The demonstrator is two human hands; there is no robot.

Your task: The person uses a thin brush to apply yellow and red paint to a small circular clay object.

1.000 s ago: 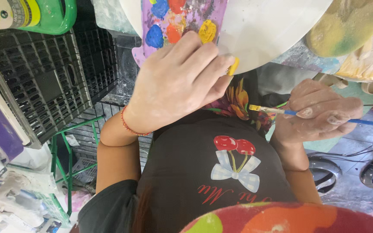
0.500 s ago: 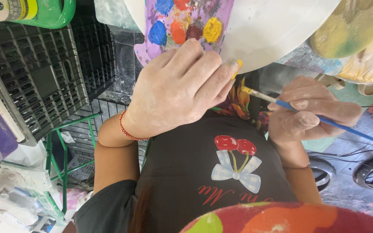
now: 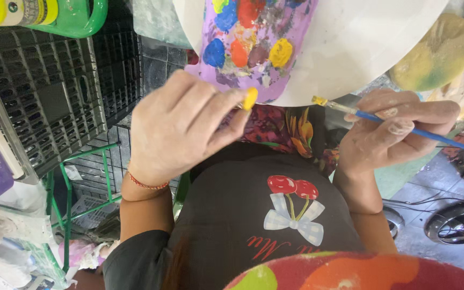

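Paintbrush [image 3: 404, 126], blue handle and yellow-loaded tip, is pinched between thumb and fingers of my right hand [image 3: 390, 137], its tip just below the rim of the white round piece [image 3: 361, 48]. My left hand [image 3: 181, 129] is curled, fingertips yellow with paint, just under the purple palette [image 3: 253, 48] with its blue, orange and yellow blobs. Black crate [image 3: 33, 102] stands to the left.

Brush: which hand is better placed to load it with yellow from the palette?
Likely the right hand: it already grips the blue-handled brush, its tip just beside the palette. The left hand pinches a small yellow piece.
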